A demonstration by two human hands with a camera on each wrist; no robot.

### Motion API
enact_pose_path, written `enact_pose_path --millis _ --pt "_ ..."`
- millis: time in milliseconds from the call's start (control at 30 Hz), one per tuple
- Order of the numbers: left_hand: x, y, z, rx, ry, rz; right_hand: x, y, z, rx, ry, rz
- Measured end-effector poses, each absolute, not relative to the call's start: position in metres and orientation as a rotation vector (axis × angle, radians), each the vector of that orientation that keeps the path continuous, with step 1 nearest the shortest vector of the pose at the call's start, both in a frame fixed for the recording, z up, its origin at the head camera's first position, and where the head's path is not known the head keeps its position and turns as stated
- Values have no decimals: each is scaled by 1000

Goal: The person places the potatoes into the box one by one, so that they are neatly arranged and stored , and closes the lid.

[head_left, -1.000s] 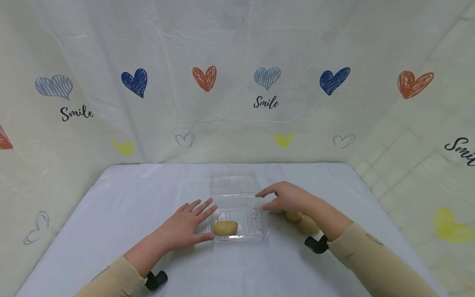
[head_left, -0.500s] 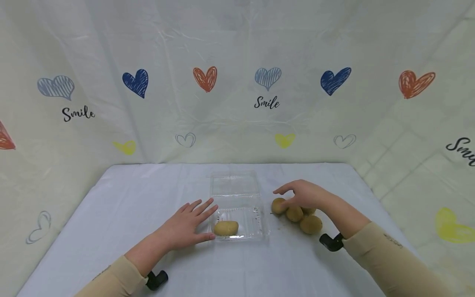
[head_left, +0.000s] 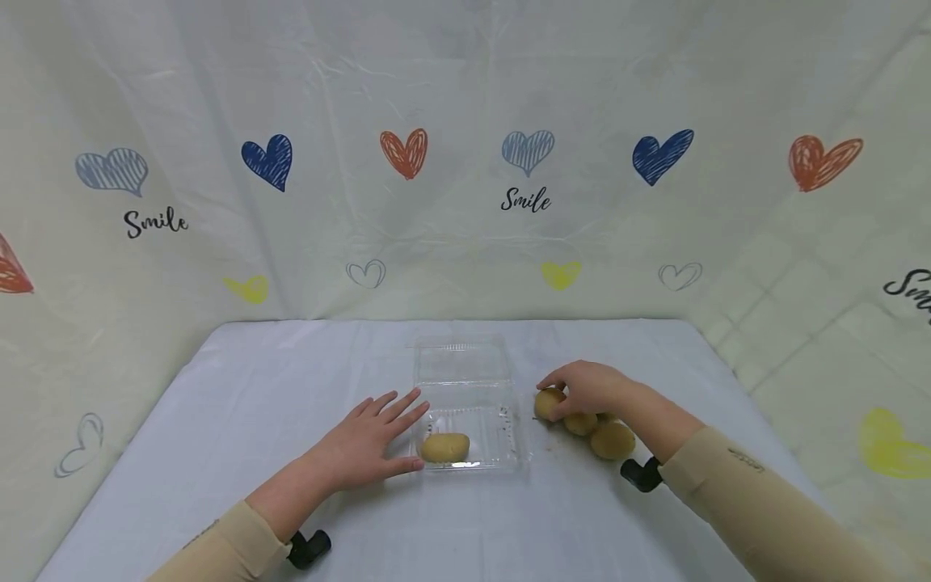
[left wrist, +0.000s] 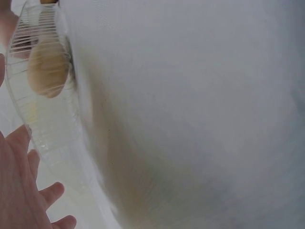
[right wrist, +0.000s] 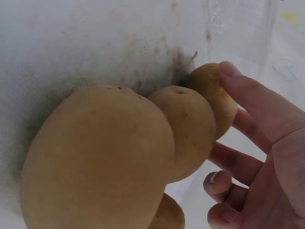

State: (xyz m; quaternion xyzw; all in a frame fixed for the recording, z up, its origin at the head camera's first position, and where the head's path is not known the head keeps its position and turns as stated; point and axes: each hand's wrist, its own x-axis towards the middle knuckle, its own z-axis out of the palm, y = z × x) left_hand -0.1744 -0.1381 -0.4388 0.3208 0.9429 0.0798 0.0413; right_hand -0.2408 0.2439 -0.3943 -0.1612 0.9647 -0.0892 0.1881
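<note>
One yellow-brown potato (head_left: 445, 447) lies in the near left part of a clear plastic clamshell box (head_left: 496, 440), whose lid (head_left: 461, 364) we see folded back on the far side. To the left of this box we find the left hand (head_left: 364, 449), its fingers straight and spread, grasping nothing; the fingertips lie at the box's left rim, though we cannot tell whether they press on it. Through the box's ribbed wall, the left wrist view gives us the same potato from the side.

To the right, well clear of the box, we count a group of four on the white cloth (head_left: 473, 525). The right hand (head_left: 592, 388) reaches over this group and pinches the leftmost potato (head_left: 547, 403), with the thumb on its near side and the index finger on its far side. In the right wrist view we observe a medium potato (right wrist: 186, 133) just beside the pinched one, a large potato (right wrist: 100, 162) in the foreground, and a partly hidden potato (right wrist: 170, 214) below. Brown specks (right wrist: 157, 50) mark the cloth beside them. Behind the table we note a pale backdrop (head_left: 465, 89) printed with coloured hearts and the word "Smile".
</note>
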Motion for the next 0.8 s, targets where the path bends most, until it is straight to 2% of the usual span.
enact_pose_path --millis 433,800 --pt "-175 -138 -441 966 2886 252 -240 244 -401 -525 2753 -189" --pt "-174 -136 -438 951 2878 225 -239 252 -388 -597 2817 -331"
